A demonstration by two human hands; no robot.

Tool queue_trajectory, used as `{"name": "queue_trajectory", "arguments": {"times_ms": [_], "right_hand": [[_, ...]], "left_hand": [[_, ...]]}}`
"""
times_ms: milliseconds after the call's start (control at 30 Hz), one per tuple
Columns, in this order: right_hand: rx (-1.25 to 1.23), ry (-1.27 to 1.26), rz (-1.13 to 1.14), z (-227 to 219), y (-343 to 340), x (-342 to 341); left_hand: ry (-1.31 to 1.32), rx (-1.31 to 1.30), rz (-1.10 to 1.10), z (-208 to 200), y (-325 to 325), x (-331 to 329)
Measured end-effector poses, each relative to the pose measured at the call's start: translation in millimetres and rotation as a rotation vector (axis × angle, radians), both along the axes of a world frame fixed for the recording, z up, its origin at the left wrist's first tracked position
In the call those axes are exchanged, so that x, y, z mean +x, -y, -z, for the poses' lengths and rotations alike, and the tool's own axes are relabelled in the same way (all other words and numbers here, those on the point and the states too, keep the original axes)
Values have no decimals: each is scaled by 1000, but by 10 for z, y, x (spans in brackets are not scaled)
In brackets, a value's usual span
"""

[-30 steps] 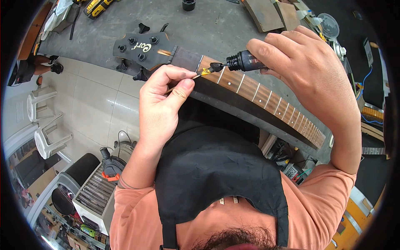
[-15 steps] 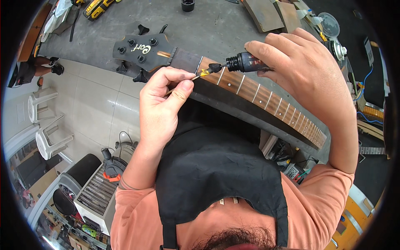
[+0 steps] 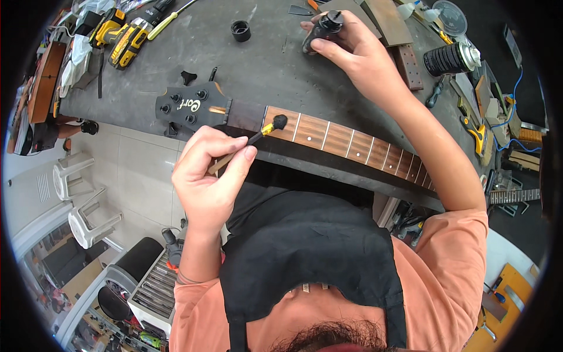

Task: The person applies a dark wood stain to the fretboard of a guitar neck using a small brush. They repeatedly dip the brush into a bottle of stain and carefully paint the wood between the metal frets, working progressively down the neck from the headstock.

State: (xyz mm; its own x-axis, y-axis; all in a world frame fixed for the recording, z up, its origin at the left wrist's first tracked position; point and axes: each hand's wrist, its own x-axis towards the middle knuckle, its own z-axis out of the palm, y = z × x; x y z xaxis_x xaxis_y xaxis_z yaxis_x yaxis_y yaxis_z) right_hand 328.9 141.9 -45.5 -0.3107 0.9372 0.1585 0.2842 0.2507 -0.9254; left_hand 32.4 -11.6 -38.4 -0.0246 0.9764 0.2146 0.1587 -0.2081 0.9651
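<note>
My left hand [image 3: 205, 176] pinches a thin stick whose end carries a black-soaked dauber [image 3: 280, 122] bound with yellow tape. That tip is over the upper frets of a guitar neck's brown fretboard [image 3: 340, 138]. Next to the black headstock [image 3: 182, 105], the fretboard's first section [image 3: 246, 114] is dark. Beyond the neck, my right hand [image 3: 360, 53] grips a small black bottle [image 3: 321, 36], its uncapped mouth turned up. Whether the bottle rests on the bench cannot be seen. A black screw cap [image 3: 240, 31] lies on the bench to its left.
Yellow cordless drills [image 3: 126, 47] and a yellow-handled screwdriver [image 3: 167, 23] lie at the far left. Wooden blocks [image 3: 390, 20] and a black spray can [image 3: 451, 60] are at the far right. White plastic stools [image 3: 88, 223] stand on the floor left of the bench.
My right hand has carried the bottle away from the dauber to the far side of the bench and turned it upright. My left hand has drawn slightly left and nearer with the stick.
</note>
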Motion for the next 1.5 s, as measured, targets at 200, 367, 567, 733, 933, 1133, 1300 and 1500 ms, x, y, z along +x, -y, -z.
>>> {"name": "queue_trajectory", "arguments": {"times_ms": [200,367,567,733,933,1133,1300,1500], "right_hand": [[-54,166,37,45,-52,-81],[41,169,63,89,0,-108],[142,283,186,-220,613,114],[149,473,106,-369,1175,322],[183,719,1,-293,1381,209],[208,754,-33,-249,1361,212],[217,751,-31,-236,1365,203],[203,745,-30,-236,1365,211]], "left_hand": [[-50,104,57,-124,-122,28],[86,50,95,-110,-204,66],[-241,265,180,-101,-239,151],[-331,356,235,-109,-222,217],[-328,360,243,-71,-133,223],[-414,350,224,-121,-126,301],[-408,371,214,-120,-136,316],[-396,351,201,-94,-162,344]]}}
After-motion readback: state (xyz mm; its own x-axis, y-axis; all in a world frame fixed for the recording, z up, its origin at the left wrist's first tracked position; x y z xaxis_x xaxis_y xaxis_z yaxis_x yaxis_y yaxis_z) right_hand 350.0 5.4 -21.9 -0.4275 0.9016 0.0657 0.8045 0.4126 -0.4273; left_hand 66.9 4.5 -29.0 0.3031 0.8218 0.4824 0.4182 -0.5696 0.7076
